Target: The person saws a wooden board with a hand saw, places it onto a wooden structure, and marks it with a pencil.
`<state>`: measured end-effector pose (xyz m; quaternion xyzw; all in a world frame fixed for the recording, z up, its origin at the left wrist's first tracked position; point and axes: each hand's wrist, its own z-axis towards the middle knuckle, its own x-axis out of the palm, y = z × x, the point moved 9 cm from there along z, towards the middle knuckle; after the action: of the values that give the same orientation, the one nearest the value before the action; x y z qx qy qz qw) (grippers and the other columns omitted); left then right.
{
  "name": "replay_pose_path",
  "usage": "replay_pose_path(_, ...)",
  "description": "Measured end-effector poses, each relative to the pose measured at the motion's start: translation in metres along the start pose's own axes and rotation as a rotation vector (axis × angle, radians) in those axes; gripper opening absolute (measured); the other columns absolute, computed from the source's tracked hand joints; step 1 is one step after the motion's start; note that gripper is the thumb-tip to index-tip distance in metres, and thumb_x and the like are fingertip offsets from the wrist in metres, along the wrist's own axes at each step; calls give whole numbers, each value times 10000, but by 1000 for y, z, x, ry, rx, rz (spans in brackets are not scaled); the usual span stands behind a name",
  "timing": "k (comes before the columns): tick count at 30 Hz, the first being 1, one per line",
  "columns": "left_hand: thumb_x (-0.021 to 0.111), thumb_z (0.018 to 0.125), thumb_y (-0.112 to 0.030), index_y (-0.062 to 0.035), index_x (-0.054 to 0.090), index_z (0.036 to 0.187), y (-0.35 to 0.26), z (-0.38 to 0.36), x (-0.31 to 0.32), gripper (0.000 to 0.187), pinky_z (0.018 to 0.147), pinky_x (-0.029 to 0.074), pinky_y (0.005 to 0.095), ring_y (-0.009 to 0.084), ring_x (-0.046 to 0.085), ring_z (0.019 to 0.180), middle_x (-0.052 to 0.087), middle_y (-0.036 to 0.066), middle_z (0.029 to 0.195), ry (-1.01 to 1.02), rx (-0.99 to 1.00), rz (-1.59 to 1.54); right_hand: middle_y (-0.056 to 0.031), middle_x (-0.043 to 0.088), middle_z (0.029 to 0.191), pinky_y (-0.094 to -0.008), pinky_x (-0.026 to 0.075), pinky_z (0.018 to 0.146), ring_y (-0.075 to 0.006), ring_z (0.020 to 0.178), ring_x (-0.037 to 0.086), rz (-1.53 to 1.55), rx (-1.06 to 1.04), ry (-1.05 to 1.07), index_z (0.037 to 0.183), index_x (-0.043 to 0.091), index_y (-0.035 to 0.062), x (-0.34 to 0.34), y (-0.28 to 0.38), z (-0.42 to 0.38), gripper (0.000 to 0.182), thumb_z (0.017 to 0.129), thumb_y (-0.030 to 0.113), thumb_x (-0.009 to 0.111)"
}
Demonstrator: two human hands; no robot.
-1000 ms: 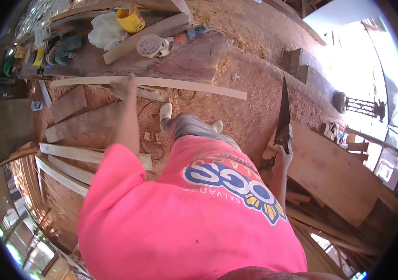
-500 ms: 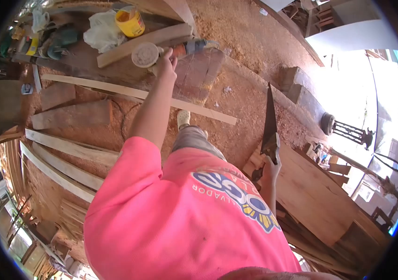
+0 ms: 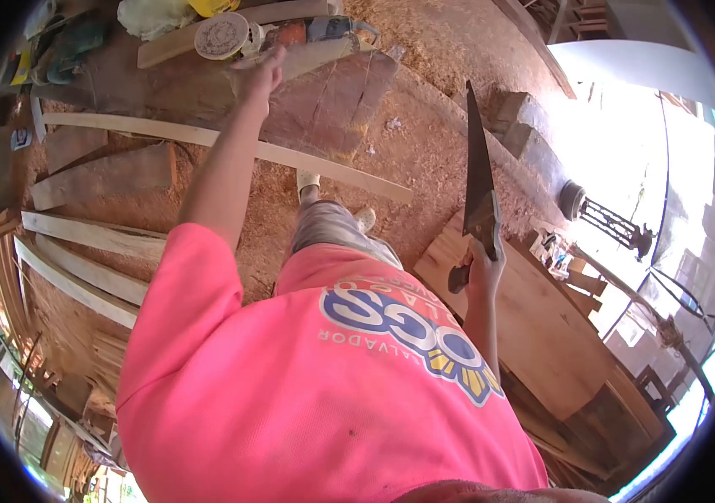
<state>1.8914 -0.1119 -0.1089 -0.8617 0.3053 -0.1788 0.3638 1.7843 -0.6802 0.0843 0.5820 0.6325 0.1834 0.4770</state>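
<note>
My left hand [image 3: 260, 79] is closed on a pale, blurred piece of wood [image 3: 319, 55] over the dark workbench [image 3: 324, 113]. Just beyond it lies an orange and grey power tool [image 3: 292, 33], with a round, pale disc [image 3: 222, 36] to its left. On the right, my right hand [image 3: 483, 267] grips the handle of a handsaw [image 3: 478, 172]. The saw's dark blade points away from me, up and slightly left in the view. A long, light wooden strip [image 3: 324, 165] runs beneath my left forearm.
Long boards [image 3: 93, 235] lie at the left, above a floor [image 3: 282, 197] covered in sawdust. A wide wooden panel [image 3: 533, 335] is at the lower right. Concrete blocks [image 3: 525, 126] stand beyond the saw. A yellow tub [image 3: 213, 5] and plastic bag [image 3: 154, 17] are at the top left.
My left hand has moved left and away from the power tool, and the pale piece now shows beside it. The saw in my right hand has risen and points more upright. The view has shifted.
</note>
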Motion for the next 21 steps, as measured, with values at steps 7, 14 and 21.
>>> replay_pose_path(7, 958, 647, -391, -167, 592, 1383, 53, -206, 34, 852, 1121, 411, 489, 331, 601, 1244, 600, 88, 1378, 388, 855, 1296, 0, 548, 684, -266, 454, 509, -80, 545, 516, -17, -53, 154, 1187, 665, -9, -1, 3, 17, 278, 916, 30, 616)
replay_pose_path(14, 895, 762, -287, -198, 659, 1288, 77, -173, -15, 583, 1120, 440, 484, 307, 553, 1335, 547, 62, 1438, -10, 977, 1356, 4, 630, 820, -264, 479, 649, -70, 750, 597, -146, -331, 325, 1281, 655, -10, -47, -8, 20, 341, 948, 49, 610)
replay_pose_path(21, 883, 786, -285, -155, 667, 1167, 52, -158, -8, 457, 1080, 477, 456, 333, 535, 1309, 610, 70, 1285, 59, 845, 1566, 40, 615, 860, -266, 461, 638, -65, 740, 551, -116, -402, 323, 1296, 651, -7, -92, -5, -37, 353, 960, 101, 636)
